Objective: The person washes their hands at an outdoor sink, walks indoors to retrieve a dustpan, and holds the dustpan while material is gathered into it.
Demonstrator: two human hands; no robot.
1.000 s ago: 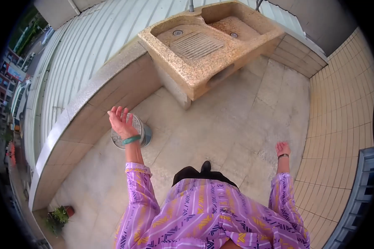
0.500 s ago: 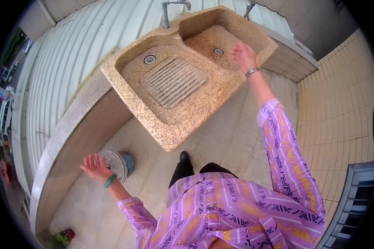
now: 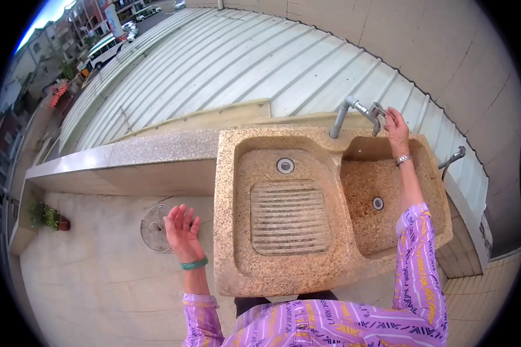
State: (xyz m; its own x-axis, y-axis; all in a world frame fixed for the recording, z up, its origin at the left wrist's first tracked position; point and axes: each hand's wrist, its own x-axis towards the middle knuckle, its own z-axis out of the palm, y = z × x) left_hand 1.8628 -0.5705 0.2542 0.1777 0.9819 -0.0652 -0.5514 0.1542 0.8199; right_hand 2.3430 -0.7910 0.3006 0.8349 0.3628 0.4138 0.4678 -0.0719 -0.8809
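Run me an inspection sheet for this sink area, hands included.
Surface: speckled stone sink, two basins; ridged washboard in the left one, brownish discoloration in the right.
Things in use: faucet, spout over the right basin.
Clutter: round container on the floor left of the sink; potted plant farther left.
Left hand: open, holding nothing.
Right hand: at the faucet handle; grip unclear.
Cables: nothing certain; dark strand by the second tap unclear.
Surroundings: low wall, ribbed roof beyond.

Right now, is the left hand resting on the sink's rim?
No, the left hand is raised with its palm open, beside the stone sink, and floor shows between them.
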